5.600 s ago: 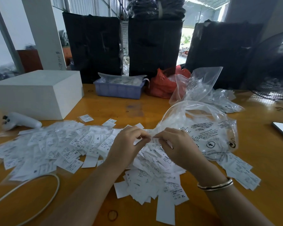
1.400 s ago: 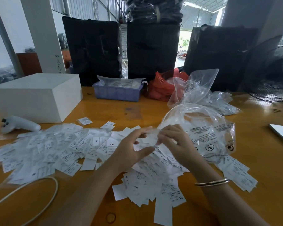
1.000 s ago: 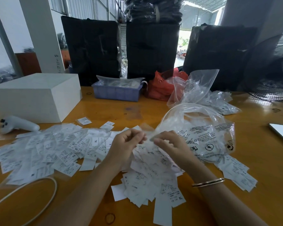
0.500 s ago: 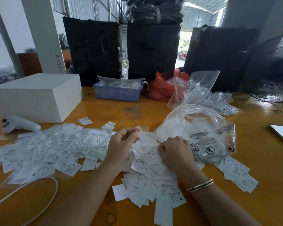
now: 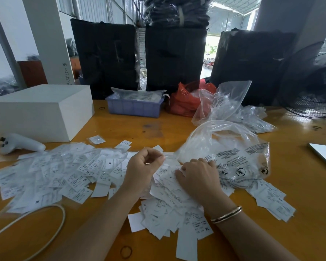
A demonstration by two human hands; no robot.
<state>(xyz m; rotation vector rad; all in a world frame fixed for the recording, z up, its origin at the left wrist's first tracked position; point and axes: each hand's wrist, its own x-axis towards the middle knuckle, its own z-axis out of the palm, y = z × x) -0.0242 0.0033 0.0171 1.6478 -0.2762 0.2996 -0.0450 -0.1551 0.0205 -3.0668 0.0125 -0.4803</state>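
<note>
Hovering over tags [image 5: 73, 172], left hand [image 5: 143, 170] perhaps pinches one; right hand [image 5: 198, 178] rests palm-down on them.

Left hand [image 5: 143, 166] curled above white labels [image 5: 169, 194], right hand [image 5: 198, 176] resting on them, clear bag [image 5: 233, 159] beside

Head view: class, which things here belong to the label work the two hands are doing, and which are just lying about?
In the job: left hand; right hand; loose label pile; sleeved labels; large clear bag.
Lying about: white box; blue tray; red bag; white controller; fan.
</note>
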